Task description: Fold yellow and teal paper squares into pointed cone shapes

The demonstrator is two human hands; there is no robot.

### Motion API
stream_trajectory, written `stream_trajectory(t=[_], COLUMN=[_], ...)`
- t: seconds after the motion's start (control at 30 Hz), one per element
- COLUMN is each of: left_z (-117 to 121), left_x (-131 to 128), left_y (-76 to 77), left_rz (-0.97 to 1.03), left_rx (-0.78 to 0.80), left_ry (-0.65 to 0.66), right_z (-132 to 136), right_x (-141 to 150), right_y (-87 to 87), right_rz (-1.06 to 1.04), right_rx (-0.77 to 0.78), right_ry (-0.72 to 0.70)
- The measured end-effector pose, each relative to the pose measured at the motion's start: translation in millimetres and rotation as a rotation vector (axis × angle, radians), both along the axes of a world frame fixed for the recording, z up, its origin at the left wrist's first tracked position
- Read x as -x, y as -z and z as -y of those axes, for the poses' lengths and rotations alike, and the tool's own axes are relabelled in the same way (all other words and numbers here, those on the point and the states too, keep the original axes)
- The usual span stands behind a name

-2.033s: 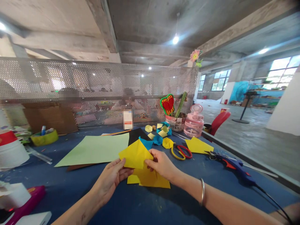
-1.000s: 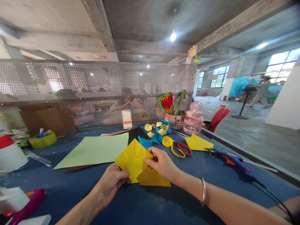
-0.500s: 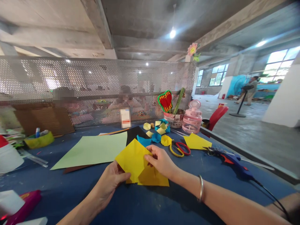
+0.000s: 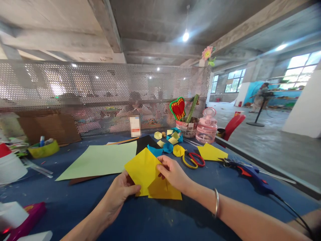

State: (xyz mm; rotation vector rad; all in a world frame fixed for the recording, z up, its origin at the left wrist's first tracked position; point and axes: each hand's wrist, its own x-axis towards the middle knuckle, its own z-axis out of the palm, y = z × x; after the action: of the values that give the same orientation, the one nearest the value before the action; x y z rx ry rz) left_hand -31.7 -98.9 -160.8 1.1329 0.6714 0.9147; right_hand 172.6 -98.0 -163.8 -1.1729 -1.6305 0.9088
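Observation:
A folded sheet of yellow paper (image 4: 144, 170) is held tilted just above the blue table, between both my hands. My left hand (image 4: 122, 187) pinches its lower left edge, thumb in front and fingers behind. At the right corner, my right hand (image 4: 172, 169) grips the paper between thumb and fingers. A lower flap of the same yellow shows beneath the right hand; whether it is a separate sheet I cannot tell. Just beyond the hands lie scissors (image 4: 193, 159) with yellow and red handles, a yellow paper piece (image 4: 178, 150) and blue paper pieces (image 4: 168, 147).
Pale green paper (image 4: 100, 159) lies on the left over brown and black sheets. To the right are a yellow sheet (image 4: 212, 152) and a blue glue gun (image 4: 250, 172) with its cord. A pink bottle (image 4: 206, 129) and a pot (image 4: 187, 128) stand at the back before a perforated screen (image 4: 105, 80).
The view has shifted slightly, so everything sits a little further right. Both hands keep the same hold on the yellow paper. A distant person by the fan has moved left.

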Motion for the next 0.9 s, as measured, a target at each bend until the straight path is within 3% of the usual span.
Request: stream_trajectory(t=[0.57, 0.9], left_z=[1.1, -5.5], left_x=[3.3, 6.3], left_y=[0.3, 1.2], left_rz=[-0.039, -0.088], left_rx=[0.020, -0.021], left_ry=[-0.052, -0.164], right_z=[0.6, 4.1], right_x=[-0.4, 2.2], right_y=[1.5, -3.1], right_rz=[0.007, 0.031], right_rx=[-0.023, -0.025], right_ry=[-0.015, -0.026])
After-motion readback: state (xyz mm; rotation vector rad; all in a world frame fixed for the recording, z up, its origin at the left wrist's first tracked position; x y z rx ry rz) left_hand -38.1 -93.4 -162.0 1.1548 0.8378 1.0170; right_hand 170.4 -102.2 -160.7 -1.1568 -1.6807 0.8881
